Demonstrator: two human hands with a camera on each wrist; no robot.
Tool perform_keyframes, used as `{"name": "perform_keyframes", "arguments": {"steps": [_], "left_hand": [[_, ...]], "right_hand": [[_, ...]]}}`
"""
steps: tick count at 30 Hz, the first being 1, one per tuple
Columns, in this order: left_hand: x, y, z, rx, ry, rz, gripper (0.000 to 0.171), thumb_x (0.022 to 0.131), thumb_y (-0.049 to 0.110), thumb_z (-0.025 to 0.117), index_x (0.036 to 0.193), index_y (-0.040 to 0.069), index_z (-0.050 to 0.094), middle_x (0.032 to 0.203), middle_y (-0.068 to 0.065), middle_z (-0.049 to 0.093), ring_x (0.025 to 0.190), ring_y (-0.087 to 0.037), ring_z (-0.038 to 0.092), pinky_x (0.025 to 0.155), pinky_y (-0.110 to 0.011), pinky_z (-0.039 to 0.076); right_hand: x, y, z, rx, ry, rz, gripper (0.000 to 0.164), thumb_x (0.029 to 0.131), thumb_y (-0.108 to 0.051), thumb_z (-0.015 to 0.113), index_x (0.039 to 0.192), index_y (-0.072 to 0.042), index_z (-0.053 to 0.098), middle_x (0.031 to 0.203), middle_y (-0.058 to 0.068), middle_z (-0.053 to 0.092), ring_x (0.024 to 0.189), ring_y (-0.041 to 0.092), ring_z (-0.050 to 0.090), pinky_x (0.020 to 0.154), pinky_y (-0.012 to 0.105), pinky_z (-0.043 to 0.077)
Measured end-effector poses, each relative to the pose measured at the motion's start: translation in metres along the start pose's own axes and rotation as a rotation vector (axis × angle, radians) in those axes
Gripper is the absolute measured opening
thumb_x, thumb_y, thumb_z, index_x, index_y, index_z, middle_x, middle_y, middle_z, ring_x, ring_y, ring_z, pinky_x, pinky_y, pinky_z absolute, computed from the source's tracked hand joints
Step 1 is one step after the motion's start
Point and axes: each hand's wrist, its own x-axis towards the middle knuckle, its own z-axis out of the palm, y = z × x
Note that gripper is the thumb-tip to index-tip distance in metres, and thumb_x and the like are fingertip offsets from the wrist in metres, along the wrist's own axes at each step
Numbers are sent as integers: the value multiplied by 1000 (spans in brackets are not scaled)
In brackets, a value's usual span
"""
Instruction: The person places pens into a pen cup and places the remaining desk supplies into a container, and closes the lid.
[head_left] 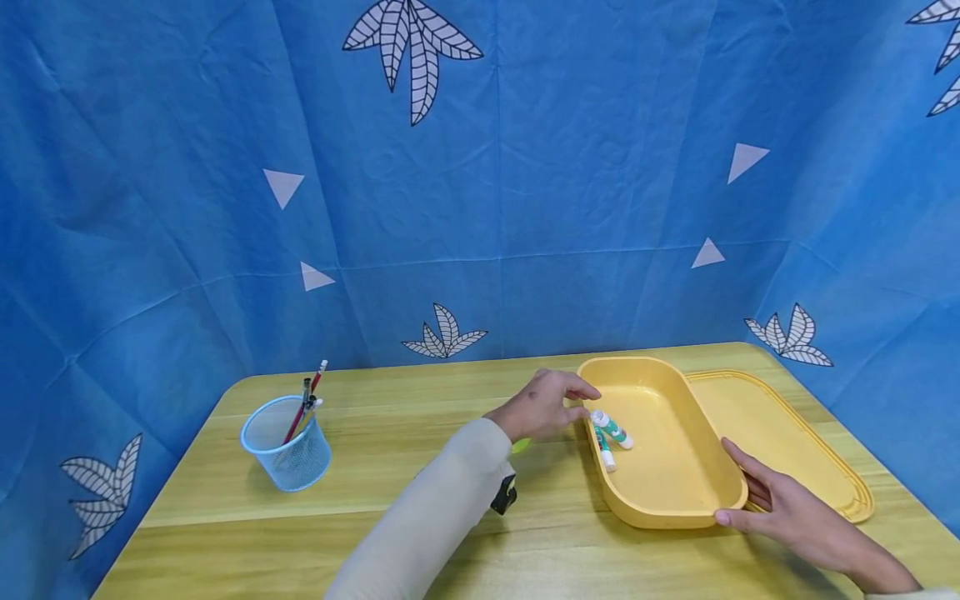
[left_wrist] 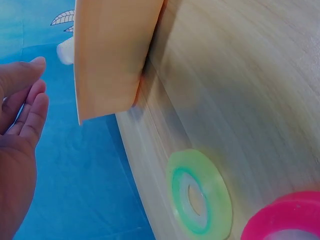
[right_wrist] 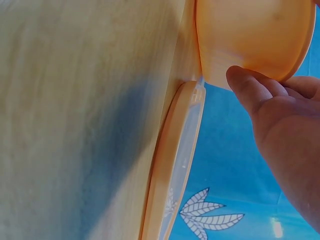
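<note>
A yellow plastic box stands uncovered on the right of the table. Inside, along its left wall, lie two small white-and-green tubes that look like glue sticks. My left hand hovers at the box's left rim, its fingers slightly bent and nothing between them. The left wrist view shows this hand apart from the box wall. At the near right corner, my right hand holds the box. In the right wrist view its thumb lies against the outer wall, with other fingers partly hidden.
A yellow lid lies right of the box. Below my left hand are a green tape roll and a pink ring-shaped roll. A blue mesh cup with pencils and pens stands left. A blue curtain hangs behind the table.
</note>
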Motion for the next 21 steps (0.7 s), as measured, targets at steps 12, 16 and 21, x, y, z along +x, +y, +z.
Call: {"name": "perform_keyframes", "arguments": {"steps": [12, 16, 21], "left_hand": [[-5, -7, -2, 12, -23, -31, 30, 93, 13, 72, 122, 8, 71, 118, 0, 69, 111, -15, 62, 94, -22, 49], [-8, -11, -3, 17, -37, -30, 31, 93, 13, 72, 123, 7, 70, 118, 1, 69, 113, -19, 61, 96, -25, 49], [-14, -19, -5, -3, -39, -30, 32, 91, 10, 74, 122, 6, 71, 120, -3, 69, 113, -18, 62, 98, -32, 50]], "right_hand": [[1, -1, 0, 16, -9, 7, 86, 95, 0, 65, 151, 18, 2, 150, 47, 0, 120, -24, 30, 89, 5, 42], [1, -1, -1, 19, -11, 10, 86, 95, 0, 64, 151, 17, 1, 150, 47, -1, 120, -23, 30, 89, 6, 43], [1, -1, -1, 10, -12, 17, 86, 95, -1, 64, 151, 16, 1, 151, 46, -1, 120, -24, 29, 89, 5, 42]]}}
